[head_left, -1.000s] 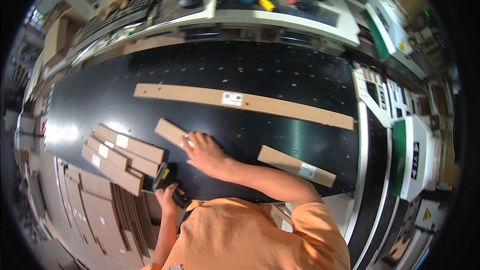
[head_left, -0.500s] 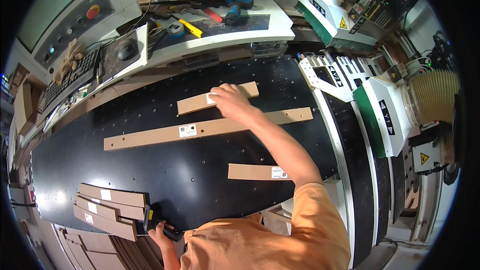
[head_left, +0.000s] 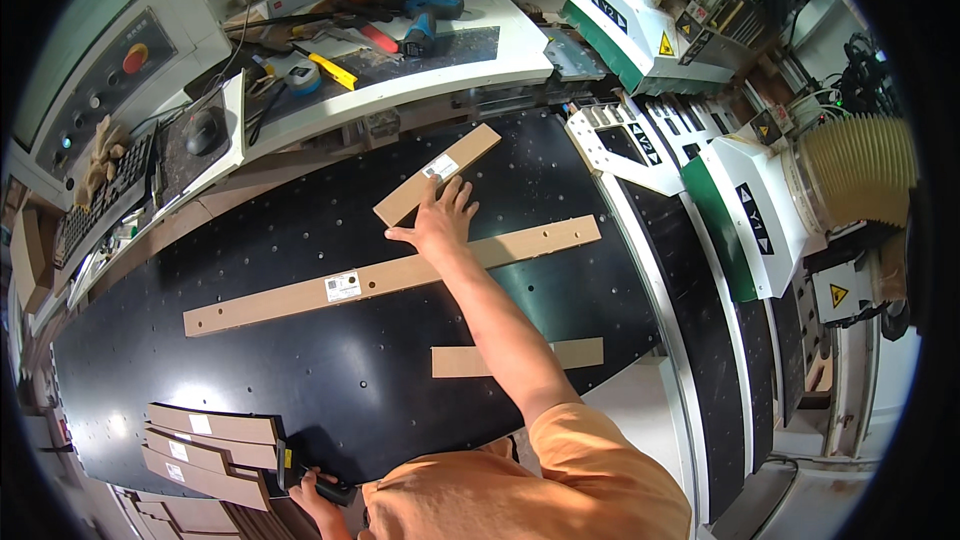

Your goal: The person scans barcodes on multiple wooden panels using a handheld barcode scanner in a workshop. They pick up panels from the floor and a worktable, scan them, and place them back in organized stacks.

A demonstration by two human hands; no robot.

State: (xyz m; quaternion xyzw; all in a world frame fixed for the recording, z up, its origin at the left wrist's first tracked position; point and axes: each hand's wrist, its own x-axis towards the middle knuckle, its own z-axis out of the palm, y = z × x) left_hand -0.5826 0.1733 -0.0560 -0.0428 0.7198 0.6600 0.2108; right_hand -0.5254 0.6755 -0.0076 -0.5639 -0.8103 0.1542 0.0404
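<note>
My right hand (head_left: 443,224) reaches across the black work surface (head_left: 300,370) with its fingers spread. Its fingertips rest at the edge of a short brown board (head_left: 470,148), close to the white label (head_left: 440,168); the board lies at a slant. Under my right wrist runs a long brown board (head_left: 260,309) with several holes and a label. Nearer me lies another short board (head_left: 470,361), partly covered by my right forearm. At the lower left my left hand (head_left: 318,496) is closed round the handle of a black handheld barcode scanner (head_left: 289,462), beside several labelled boards (head_left: 235,429).
A white bench (head_left: 510,65) at the back carries a yellow-handled knife (head_left: 332,70), a blue power tool (head_left: 420,32) and other tools. A mouse (head_left: 203,136) and keyboard (head_left: 105,190) are at left. Machine heads with ribbed hoses (head_left: 850,175) stand at right.
The far short board has turned to a steeper slant, exposing its label. My right hand has opened from its grip on it. The view has shifted slightly; my left hand still holds the barcode scanner.
</note>
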